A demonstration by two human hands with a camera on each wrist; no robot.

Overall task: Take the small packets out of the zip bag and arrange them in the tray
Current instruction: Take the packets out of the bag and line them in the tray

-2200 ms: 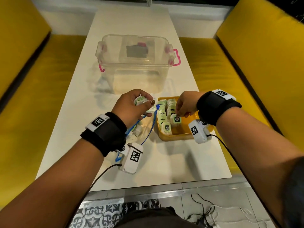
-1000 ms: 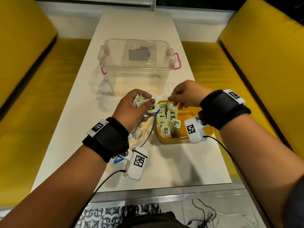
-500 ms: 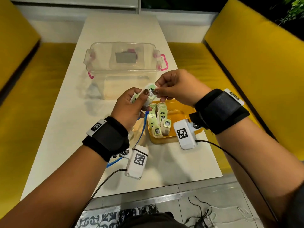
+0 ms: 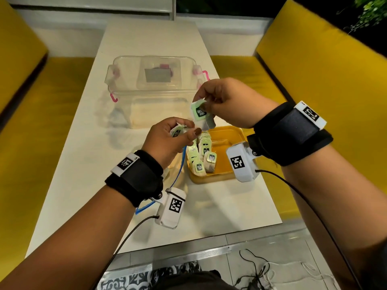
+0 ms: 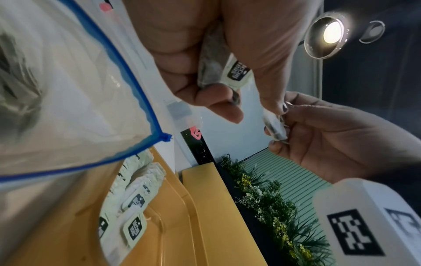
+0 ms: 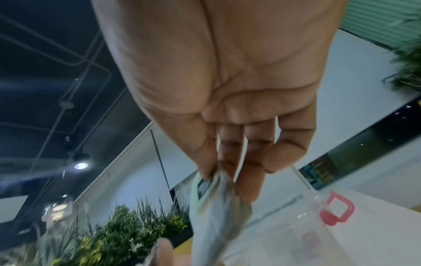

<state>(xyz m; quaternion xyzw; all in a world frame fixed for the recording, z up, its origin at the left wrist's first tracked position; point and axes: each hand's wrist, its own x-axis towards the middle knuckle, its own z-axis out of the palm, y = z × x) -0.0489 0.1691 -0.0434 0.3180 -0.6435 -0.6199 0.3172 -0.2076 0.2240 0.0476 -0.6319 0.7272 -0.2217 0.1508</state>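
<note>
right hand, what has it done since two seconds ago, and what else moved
The right hand left the tray, reached across to the left hand, pinched one packet and lifted it away. The left hand kept gripping its bunch of packets. The packets in the tray and the clear box stayed put.

The tray's (image 4: 228, 135) right half lies bare beside the packets (image 4: 201, 155); the clear storage box (image 4: 150, 80) blocks the table (image 4: 83, 155) beyond.

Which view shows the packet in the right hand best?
Head view: the packet pinched by the right hand hangs above the yellow tray, label facing the camera. Right wrist view shows it edge-on and blurred; left wrist view shows only a sliver between fingers.
</note>
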